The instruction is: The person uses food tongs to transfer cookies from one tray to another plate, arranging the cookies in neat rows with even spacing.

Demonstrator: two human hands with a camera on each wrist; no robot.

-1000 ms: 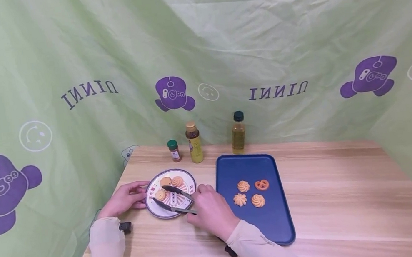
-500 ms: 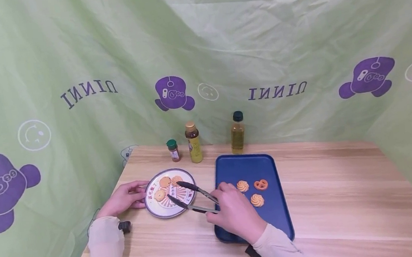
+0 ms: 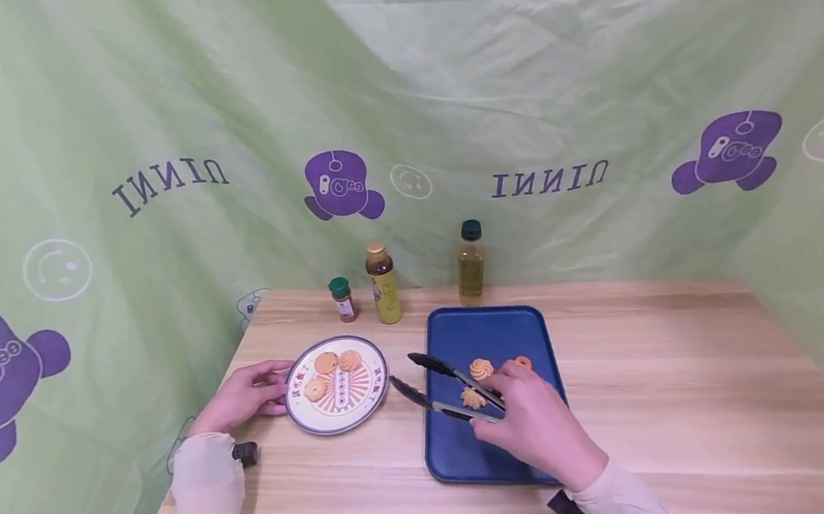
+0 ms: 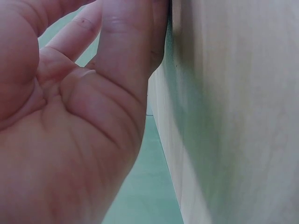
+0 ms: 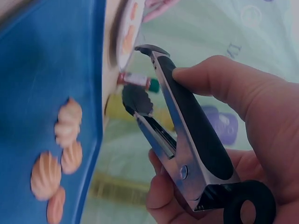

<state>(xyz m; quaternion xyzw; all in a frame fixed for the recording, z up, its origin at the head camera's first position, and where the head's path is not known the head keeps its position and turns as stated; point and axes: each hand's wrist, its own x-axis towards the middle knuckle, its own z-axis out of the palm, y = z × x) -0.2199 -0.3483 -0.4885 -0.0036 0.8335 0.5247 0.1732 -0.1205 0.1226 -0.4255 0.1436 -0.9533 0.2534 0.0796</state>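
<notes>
Tongs (image 5: 191,114), spread: right hand (image 3: 536,421) is gripping them, perhaps for clearance over the blue tray (image 3: 463,457). Printed plate (image 3: 321,421): left hand (image 3: 241,396), fingers relaxed, is touching its rim, likely steadying it.

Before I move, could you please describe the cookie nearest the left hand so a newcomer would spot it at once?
On the wooden table, left of the blue tray, lies a round white plate with the left hand at its rim. Of three on it, pick the pale cookie nearest that hand; its two neighbours sit farther back.
</notes>
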